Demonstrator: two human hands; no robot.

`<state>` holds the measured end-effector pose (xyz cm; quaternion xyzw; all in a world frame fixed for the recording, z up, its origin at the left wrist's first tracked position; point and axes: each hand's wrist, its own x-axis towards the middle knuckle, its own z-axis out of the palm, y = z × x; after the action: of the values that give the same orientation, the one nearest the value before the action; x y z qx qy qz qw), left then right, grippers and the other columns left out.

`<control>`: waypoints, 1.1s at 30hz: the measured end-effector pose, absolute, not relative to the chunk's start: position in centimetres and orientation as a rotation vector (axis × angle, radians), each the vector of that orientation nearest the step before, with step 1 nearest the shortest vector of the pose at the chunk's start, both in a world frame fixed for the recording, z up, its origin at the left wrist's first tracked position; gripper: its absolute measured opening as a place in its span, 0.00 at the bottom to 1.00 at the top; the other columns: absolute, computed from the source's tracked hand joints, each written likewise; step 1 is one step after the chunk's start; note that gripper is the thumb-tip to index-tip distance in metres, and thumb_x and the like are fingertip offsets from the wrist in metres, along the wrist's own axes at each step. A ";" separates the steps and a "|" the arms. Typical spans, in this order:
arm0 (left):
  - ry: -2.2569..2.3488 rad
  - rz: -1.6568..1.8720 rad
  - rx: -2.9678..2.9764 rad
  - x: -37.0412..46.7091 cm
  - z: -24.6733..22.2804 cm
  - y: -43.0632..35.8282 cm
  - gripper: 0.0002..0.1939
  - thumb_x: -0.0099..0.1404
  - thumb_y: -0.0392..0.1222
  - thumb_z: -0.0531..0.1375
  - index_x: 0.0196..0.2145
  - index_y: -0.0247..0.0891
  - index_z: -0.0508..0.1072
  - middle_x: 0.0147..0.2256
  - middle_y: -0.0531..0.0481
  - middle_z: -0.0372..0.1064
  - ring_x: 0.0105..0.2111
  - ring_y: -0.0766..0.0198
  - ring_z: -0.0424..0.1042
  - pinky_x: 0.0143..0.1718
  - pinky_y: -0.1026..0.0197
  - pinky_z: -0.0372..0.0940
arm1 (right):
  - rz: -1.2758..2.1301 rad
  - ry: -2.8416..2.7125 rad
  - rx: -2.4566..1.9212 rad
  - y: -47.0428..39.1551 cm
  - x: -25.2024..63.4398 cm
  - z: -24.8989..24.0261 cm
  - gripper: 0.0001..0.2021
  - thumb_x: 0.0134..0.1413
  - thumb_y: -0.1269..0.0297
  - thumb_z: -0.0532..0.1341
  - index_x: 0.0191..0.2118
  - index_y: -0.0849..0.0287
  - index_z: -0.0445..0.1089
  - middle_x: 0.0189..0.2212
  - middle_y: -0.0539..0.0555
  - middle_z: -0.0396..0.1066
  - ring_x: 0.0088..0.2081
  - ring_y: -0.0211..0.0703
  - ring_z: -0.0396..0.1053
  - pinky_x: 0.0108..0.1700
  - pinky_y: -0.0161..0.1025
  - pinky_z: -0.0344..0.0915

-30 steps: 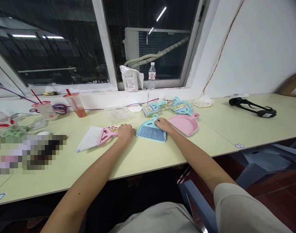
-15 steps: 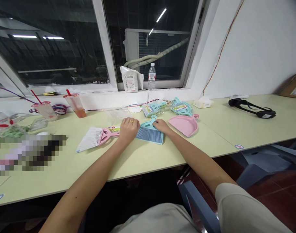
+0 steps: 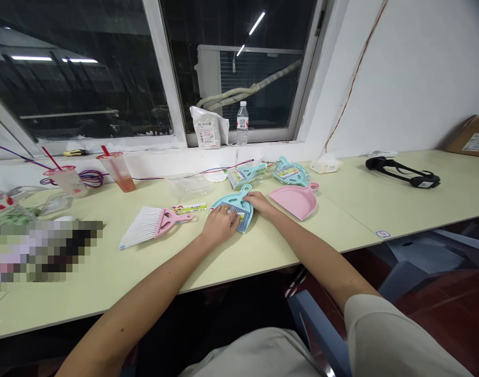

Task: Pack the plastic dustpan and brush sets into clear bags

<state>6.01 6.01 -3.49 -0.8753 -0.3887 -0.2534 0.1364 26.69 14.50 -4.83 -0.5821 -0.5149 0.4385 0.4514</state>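
Note:
A light-blue dustpan [image 3: 227,199] with a matching hand brush [image 3: 244,224] nested in it, grey-blue bristles showing, lies tilted on the table. My right hand [image 3: 259,203] grips the set at its right edge, near the handle. Over the bristles, my left hand [image 3: 220,226] has its fingers bent on a yellow-green printed label strip [image 3: 238,214], partly hidden under them. Left of it lies a pink hand brush [image 3: 167,222] with white bristles, a similar label strip [image 3: 190,208] behind its handle. A pink dustpan [image 3: 296,200] rests to the right.
Two wrapped blue brush sets [image 3: 245,175] lie at the back. A water bottle [image 3: 242,125] and a white package [image 3: 208,130] stand on the sill. Drink cups [image 3: 119,172] are at the left back, a black strapped device [image 3: 402,172] at the right.
My left hand has come down from beside the blue set onto its bristles, where a label strip now shows. The set has turned slightly; my right hand keeps its grip.

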 end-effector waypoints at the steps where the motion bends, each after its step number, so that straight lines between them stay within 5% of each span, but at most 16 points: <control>1: -1.162 -0.704 -2.557 6.0 -3.5 5.8 0.15 0.76 0.47 0.55 0.47 0.39 0.80 0.51 0.39 0.76 0.50 0.49 0.76 0.53 0.46 0.70 | 1.090 -1.258 -1.432 14.5 26.8 -4.8 0.05 0.48 0.63 0.64 0.29 0.59 0.71 0.19 0.48 0.69 0.22 0.39 0.65 0.24 0.34 0.56; 9: -1.013 -0.568 -2.770 6.5 -4.3 5.3 0.20 0.76 0.44 0.53 0.59 0.34 0.73 0.63 0.33 0.66 0.67 0.44 0.62 0.68 0.40 0.59 | 1.058 -1.294 -1.365 15.6 27.7 -5.7 0.07 0.49 0.63 0.65 0.25 0.58 0.70 0.19 0.47 0.68 0.22 0.38 0.65 0.25 0.33 0.57; 14: -0.950 -0.568 -2.831 6.4 -4.4 5.6 0.21 0.76 0.45 0.52 0.60 0.34 0.70 0.65 0.31 0.62 0.69 0.43 0.57 0.68 0.36 0.57 | 1.110 -1.294 -1.294 15.8 27.9 -6.0 0.06 0.49 0.65 0.66 0.26 0.58 0.71 0.19 0.48 0.69 0.24 0.38 0.66 0.27 0.33 0.61; 29: -0.798 -0.573 -2.793 5.7 -4.3 6.9 0.18 0.74 0.31 0.50 0.56 0.34 0.73 0.56 0.36 0.73 0.61 0.51 0.71 0.61 0.47 0.69 | 1.098 -1.207 -1.327 16.4 29.1 -5.7 0.06 0.49 0.67 0.67 0.26 0.59 0.70 0.19 0.48 0.69 0.23 0.38 0.66 0.27 0.33 0.60; 33: -0.817 -0.855 -2.636 5.0 -3.8 7.2 0.23 0.75 0.29 0.47 0.62 0.34 0.69 0.59 0.34 0.73 0.62 0.53 0.71 0.62 0.48 0.70 | 1.058 -1.210 -1.360 16.2 29.3 -5.5 0.06 0.50 0.67 0.66 0.25 0.59 0.70 0.19 0.49 0.69 0.24 0.38 0.66 0.27 0.33 0.60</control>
<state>4.99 7.19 -3.77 -0.9051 -0.2806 -0.2936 0.1257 29.34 16.18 -5.50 -0.5613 -0.4994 0.4364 0.4952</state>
